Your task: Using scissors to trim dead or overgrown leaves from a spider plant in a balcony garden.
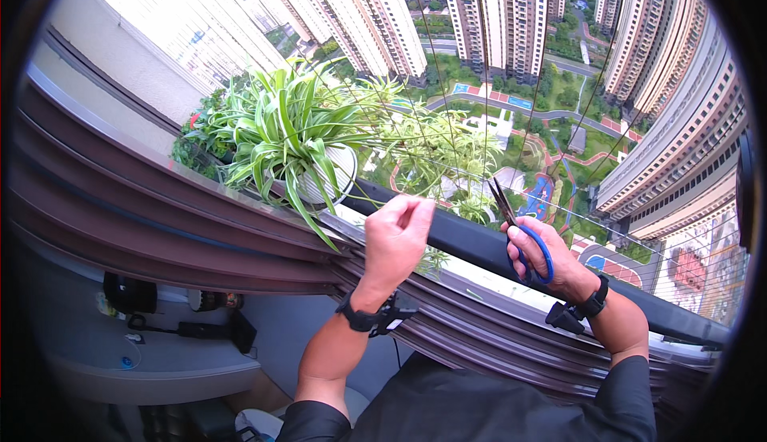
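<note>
A spider plant with long green and cream leaves fills a white ribbed pot at the window ledge. My left hand is beside the pot on its right, fingers pinched on a thin runner or leaf stem that runs from the plants. Scissors with blue handles are in my right hand, blades apart and pointing up and away from me. Paler spider plantlets hang past the dark rail between the hands and the view below.
A dark rail crosses beyond the brown sliding-window tracks. Thin wires stretch outside, with a long drop to gardens and towers. Leafy plants with a red flower stand left of the pot. Cut leaf bits lie on the ledge.
</note>
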{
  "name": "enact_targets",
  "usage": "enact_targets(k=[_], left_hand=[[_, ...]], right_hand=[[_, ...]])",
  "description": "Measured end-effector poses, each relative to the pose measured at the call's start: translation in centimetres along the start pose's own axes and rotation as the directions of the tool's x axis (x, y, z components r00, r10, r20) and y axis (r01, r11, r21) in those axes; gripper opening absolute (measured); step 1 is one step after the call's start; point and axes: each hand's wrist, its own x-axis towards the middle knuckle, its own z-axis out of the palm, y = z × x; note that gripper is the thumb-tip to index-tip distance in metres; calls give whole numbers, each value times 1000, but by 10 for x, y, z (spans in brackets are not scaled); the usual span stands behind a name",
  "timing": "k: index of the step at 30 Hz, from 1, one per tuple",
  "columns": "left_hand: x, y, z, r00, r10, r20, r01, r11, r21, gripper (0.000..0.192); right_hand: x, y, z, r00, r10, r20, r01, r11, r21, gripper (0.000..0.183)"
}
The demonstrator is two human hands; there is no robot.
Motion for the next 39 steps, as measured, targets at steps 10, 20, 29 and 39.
enact_targets(k=[10, 20, 29, 39], left_hand=[[31, 10, -56, 755, 491, -435, -211, 810, 548, 63], [79, -8, -86, 834, 245, -494, 28, 876, 482, 71], [81, -26, -85, 778, 20, -628, -43, 999, -22, 90], [69, -6, -84, 800, -21, -600, -113, 976, -185, 62]], right_hand=[[8, -45, 34, 981, -106, 161, 145, 957, -252, 40], [20, -68, 67, 941, -103, 323, 189, 951, -246, 45], [24, -67, 63, 943, -86, 322, 163, 962, -219, 40], [29, -67, 67, 941, -59, 333, 139, 965, -222, 38]])
